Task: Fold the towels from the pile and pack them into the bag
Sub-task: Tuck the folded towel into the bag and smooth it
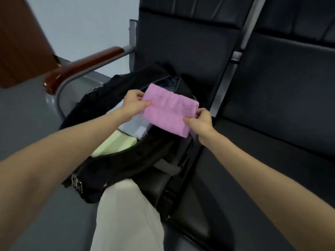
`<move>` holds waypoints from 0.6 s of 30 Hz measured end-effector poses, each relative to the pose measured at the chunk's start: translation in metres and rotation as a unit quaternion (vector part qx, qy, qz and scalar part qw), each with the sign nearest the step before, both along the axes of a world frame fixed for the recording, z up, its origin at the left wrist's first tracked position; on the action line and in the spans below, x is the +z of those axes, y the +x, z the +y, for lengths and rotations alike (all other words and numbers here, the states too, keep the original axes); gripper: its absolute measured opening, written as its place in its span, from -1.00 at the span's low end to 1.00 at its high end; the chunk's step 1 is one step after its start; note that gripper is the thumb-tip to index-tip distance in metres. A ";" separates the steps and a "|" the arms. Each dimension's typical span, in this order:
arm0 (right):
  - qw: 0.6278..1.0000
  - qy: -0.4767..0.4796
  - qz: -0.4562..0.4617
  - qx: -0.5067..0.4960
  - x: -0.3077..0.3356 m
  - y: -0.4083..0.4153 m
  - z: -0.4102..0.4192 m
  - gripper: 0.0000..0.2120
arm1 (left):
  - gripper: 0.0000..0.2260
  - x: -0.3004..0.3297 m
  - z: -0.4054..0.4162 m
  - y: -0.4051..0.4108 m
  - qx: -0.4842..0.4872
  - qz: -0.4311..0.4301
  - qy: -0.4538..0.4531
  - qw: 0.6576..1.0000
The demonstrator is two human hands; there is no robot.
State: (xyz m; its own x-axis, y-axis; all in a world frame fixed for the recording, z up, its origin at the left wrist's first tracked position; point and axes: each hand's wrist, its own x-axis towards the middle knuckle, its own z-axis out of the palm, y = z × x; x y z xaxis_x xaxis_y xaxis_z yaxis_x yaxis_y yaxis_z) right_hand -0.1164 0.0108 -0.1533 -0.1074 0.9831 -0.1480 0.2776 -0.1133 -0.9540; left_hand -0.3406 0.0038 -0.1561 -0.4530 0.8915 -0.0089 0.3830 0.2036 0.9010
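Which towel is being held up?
The pink towel; both hands pinch it above the bag. The green towel and pale blue one lie inside.

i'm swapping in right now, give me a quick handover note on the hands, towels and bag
Left hand: pinches the left edge of the folded pink towel.
Right hand: pinches the towel's lower right corner.
The pink towel is held over the open black bag, which sits on the dark seat.
Done: the pink towel is folded; a light green towel and a pale blue towel already lie inside the bag.
Left: lower the pink towel into the bag. The pile is out of view, so I cannot tell how many remain.
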 end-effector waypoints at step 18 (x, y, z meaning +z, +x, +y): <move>0.970 0.108 -0.209 0.056 -0.071 -0.134 0.124 -0.65 | -0.80 -0.062 0.123 -0.127 0.008 0.263 -0.120 0.957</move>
